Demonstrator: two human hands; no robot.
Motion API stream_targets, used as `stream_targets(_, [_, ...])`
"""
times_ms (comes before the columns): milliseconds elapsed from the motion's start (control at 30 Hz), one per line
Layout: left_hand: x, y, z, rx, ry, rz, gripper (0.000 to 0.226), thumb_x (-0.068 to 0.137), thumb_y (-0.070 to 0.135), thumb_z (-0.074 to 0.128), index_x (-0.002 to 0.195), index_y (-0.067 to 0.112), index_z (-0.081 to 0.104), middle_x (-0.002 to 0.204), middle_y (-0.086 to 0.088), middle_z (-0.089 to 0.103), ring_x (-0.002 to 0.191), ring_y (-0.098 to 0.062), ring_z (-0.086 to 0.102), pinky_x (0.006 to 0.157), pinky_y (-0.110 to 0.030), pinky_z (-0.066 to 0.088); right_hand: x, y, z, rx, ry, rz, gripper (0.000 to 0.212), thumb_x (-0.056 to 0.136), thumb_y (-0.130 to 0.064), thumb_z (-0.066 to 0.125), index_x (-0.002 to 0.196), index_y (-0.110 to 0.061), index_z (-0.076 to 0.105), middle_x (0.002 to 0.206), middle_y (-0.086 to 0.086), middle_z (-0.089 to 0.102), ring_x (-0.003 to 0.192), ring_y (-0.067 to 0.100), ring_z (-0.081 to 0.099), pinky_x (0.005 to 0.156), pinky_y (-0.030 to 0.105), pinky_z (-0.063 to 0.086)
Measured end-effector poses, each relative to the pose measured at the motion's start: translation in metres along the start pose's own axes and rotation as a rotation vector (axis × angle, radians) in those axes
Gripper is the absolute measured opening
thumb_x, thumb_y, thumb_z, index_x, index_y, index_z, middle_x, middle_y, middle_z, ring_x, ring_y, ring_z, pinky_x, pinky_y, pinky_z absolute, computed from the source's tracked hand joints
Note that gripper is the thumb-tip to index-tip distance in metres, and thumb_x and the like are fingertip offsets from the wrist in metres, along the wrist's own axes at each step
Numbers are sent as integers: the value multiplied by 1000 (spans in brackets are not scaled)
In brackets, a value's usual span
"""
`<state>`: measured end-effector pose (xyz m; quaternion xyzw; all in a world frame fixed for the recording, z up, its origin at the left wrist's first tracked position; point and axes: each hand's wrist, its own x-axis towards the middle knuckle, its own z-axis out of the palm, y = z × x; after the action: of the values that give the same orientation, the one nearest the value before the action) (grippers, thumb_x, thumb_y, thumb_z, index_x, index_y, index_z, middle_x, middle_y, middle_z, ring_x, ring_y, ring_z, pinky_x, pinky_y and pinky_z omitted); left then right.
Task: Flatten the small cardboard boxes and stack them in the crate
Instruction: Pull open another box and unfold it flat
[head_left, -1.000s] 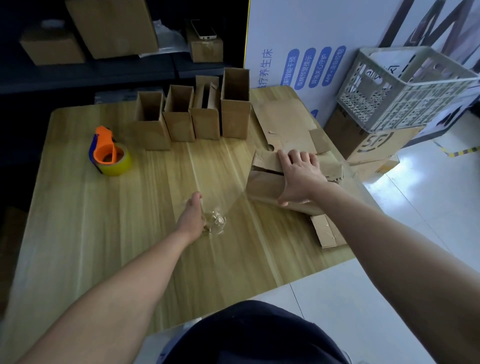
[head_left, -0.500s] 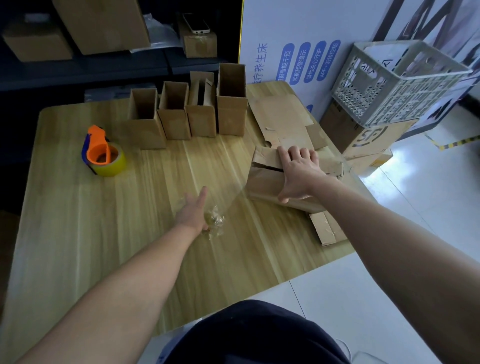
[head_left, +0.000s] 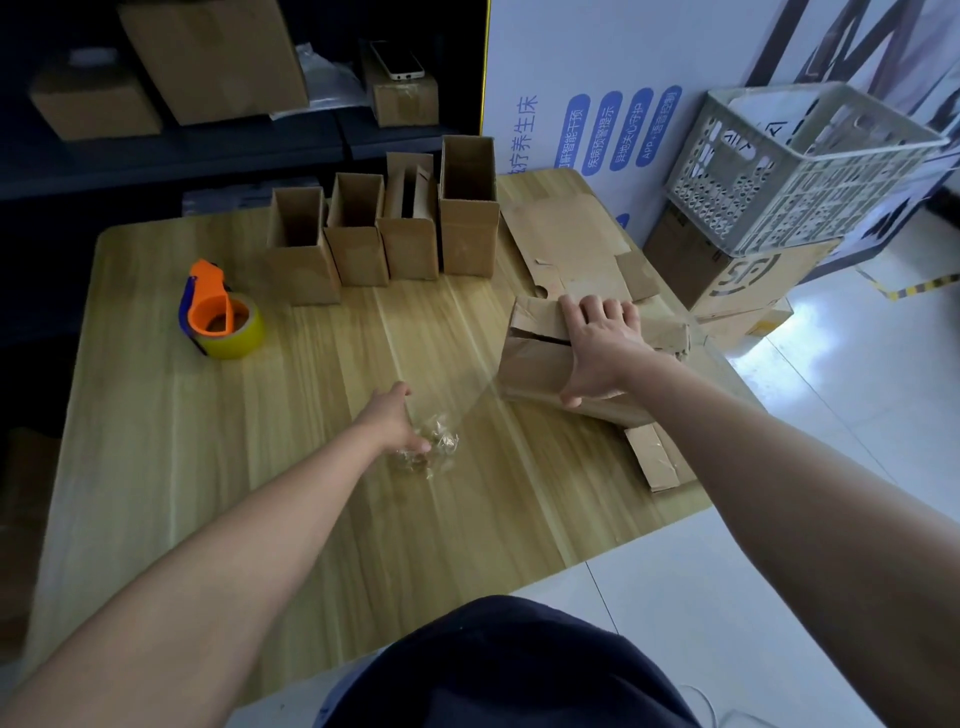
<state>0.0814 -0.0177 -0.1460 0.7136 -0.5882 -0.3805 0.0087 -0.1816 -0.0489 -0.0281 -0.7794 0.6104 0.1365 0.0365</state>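
Head cam looking down: nearest on the wooden table (head_left: 208, 467) is the left hand (head_left: 392, 423), fingers curled down onto a crumpled wad of clear tape (head_left: 434, 451) (thumb sticks up, so the exact pinch is half hidden). A thin tape strip (head_left: 470, 399) runs from the wad up and right to the flattened box (head_left: 530, 366), which lies by the table's right edge. The right hand (head_left: 597, 353) lies flat on that box, fingers straight and spread, thumb at its near edge, pressing down. A loose cardboard flap (head_left: 657, 460) pokes out from under it toward the near corner. Farther back on the left sits a yellow tape roll in an orange dispenser (head_left: 221, 319). Behind that, four small boxes (head_left: 358, 249) stand upright in a row, tops open, well apart from both hands. A flat cardboard sheet (head_left: 571, 244) lies just beyond the right hand. The crate (head_left: 795, 171) is off the table at far right, sitting tilted on a bigger carton (head_left: 737, 270) on the floor.
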Motion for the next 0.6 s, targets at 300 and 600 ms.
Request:
stream_targets(300, [-33, 128, -32, -400, 274, 417, 54, 88, 44, 59, 131, 15, 43, 120, 0, 51, 106, -16, 53, 86, -27, 43, -4, 33, -14, 317, -5, -2, 110, 68, -65, 70, 151, -29, 9, 155, 2, 17, 143, 30, 11, 115, 49, -6])
stream_targets(600, [-20, 156, -13, -336, 259, 354, 64, 84, 34, 68, 130, 14, 28, 138, -8, 34, 104, -14, 40, 87, -26, 35, -27, 81, -4, 593, 127, 304, 72, 87, -54, 57, 145, -18, 36, 144, 12, 39, 132, 32, 34, 105, 45, 36])
